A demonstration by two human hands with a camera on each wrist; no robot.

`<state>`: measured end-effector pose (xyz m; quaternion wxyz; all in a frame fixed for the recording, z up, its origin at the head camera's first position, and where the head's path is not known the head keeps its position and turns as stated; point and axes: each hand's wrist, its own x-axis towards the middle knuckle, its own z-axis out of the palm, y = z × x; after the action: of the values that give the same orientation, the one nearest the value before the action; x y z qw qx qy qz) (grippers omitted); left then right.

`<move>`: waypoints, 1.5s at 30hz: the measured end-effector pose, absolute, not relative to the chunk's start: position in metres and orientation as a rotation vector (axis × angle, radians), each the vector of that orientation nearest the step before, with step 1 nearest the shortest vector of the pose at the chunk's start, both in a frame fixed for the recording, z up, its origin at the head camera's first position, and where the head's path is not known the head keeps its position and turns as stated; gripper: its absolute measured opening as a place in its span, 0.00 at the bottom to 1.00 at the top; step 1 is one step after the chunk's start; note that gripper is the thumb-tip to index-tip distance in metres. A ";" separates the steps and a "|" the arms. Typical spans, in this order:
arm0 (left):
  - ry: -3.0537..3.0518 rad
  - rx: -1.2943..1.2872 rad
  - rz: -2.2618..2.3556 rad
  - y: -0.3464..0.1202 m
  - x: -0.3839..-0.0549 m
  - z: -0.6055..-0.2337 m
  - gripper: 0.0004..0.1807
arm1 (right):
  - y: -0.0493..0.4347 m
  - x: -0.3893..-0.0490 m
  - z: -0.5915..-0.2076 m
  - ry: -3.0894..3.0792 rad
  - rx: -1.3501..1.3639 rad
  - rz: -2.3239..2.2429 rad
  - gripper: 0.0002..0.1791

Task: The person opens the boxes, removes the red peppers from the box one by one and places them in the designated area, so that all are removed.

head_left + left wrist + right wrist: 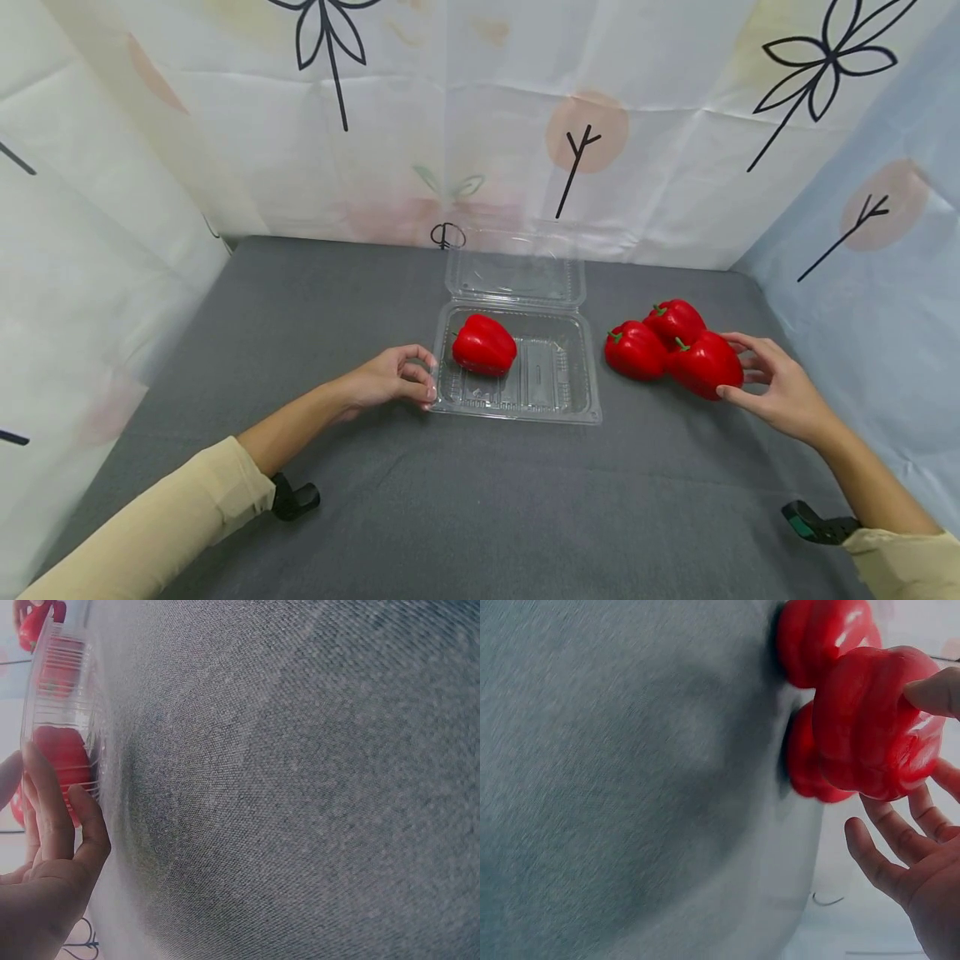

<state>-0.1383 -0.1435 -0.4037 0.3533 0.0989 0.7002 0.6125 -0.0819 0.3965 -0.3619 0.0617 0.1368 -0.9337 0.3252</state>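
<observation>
My right hand holds a red bell pepper between thumb and fingers. In the right wrist view this bell pepper hangs off the cloth, overlapping two more. Those other bell peppers, a left one and a back one, rest on the table. An open clear plastic clamshell container lies at the middle, with one bell pepper on its side in the left part of the tray. At the container's near left corner, my left hand pinches the rim, thumb and curled fingers on either side of it.
The container's clear lid is folded back toward the rear curtain. A grey cloth covers the table. Printed curtains also stand along the left and right sides.
</observation>
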 end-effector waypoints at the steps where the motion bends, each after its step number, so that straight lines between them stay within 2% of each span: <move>1: 1.812 0.256 1.583 -0.143 -0.138 -0.404 0.21 | 0.399 -0.081 -0.364 -2.825 0.409 0.985 0.38; 30: 1.819 0.222 1.573 -0.143 -0.138 -0.404 0.21 | 0.435 -0.078 -0.388 -2.908 0.306 0.980 0.36; 39: 1.820 0.216 1.570 -0.143 -0.138 -0.405 0.21 | 0.415 -0.082 -0.382 -2.930 0.222 0.881 0.44; 45: 1.822 0.211 1.564 -0.143 -0.137 -0.404 0.22 | 0.395 -0.087 -0.378 -2.863 0.243 0.900 0.45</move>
<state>-0.1373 -0.1430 -0.4043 0.3574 0.0819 0.7058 0.6061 -0.0869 0.3948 -0.3781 0.0655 0.0806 -0.9489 0.2982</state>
